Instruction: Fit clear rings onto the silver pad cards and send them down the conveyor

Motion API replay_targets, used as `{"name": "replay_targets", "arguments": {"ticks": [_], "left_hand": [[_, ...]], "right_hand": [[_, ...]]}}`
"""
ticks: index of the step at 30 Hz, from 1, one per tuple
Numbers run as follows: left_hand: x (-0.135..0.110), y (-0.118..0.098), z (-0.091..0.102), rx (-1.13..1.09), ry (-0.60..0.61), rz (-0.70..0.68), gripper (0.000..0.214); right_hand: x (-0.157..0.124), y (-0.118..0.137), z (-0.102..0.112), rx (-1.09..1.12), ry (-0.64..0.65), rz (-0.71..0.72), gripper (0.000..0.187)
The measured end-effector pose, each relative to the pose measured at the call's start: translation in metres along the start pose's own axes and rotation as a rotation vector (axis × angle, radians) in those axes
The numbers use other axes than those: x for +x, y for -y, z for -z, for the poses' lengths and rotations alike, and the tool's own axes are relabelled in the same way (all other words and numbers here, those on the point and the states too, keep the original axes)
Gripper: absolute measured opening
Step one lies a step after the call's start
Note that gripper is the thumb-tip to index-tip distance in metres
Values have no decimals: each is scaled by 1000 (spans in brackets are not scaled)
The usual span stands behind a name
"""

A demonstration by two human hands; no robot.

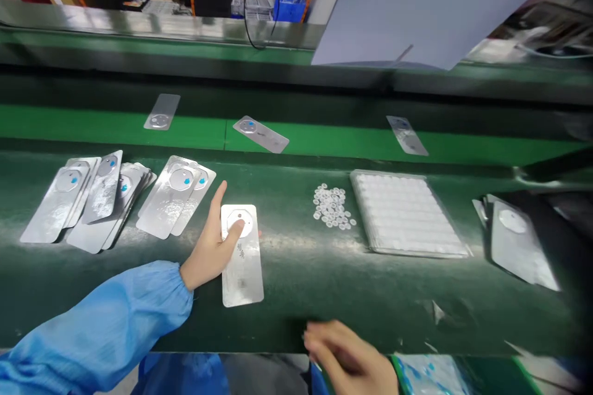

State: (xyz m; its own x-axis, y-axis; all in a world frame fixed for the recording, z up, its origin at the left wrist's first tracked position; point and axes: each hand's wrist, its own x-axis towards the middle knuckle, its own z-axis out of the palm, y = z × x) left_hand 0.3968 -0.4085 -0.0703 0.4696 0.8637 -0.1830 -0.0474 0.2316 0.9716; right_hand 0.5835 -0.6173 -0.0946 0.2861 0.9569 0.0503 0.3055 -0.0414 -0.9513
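My left hand (214, 244) holds a silver phone back cover (243, 281), its thumb lying on the round camera area and its index finger stretched past the upper left edge. This cover stands nearly upright above the green bench, and no blue tab shows on it. Near the bench's front edge is my right hand (354, 358), somewhat blurred, with fingers curled and tips drawn together. What they pinch, if anything, cannot be made out. Left of my left hand lie two overlapping back covers (162, 213) with blue tabs on their camera rings.
More covers (95, 222) lie piled at far left, others (514, 241) at right. Small clear rings (331, 205) lie heaped beside a clear tray (410, 213). Single covers (262, 134) lie on the bright green strip behind. A green bin (491, 376) with blue-marked plastic is below the bench edge.
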Motion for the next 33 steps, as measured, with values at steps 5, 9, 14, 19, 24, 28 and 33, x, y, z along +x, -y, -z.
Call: {"name": "replay_targets", "arguments": {"ticks": [5, 9, 14, 19, 24, 28, 33], "left_hand": [[-5, 3, 1, 437, 99, -202, 32], [-4, 6, 1, 431, 148, -299, 37], [-5, 8, 0, 409, 182, -353, 15], [-4, 6, 0, 364, 156, -336, 10], [-2, 5, -1, 362, 162, -372, 9], [-2, 9, 0, 368, 181, -434, 9], [-2, 13, 1, 349, 167, -376, 31]], "right_hand": [[74, 25, -34, 611, -113, -380, 47], [102, 35, -52, 752, -56, -443, 54], [102, 37, -54, 717, -7, -443, 58], [101, 38, -45, 521, 31, -386, 47], [100, 47, -37, 246, 133, -226, 37], [103, 51, -36, 197, 155, -201, 34], [104, 50, -36, 96, 87, -160, 32]]}}
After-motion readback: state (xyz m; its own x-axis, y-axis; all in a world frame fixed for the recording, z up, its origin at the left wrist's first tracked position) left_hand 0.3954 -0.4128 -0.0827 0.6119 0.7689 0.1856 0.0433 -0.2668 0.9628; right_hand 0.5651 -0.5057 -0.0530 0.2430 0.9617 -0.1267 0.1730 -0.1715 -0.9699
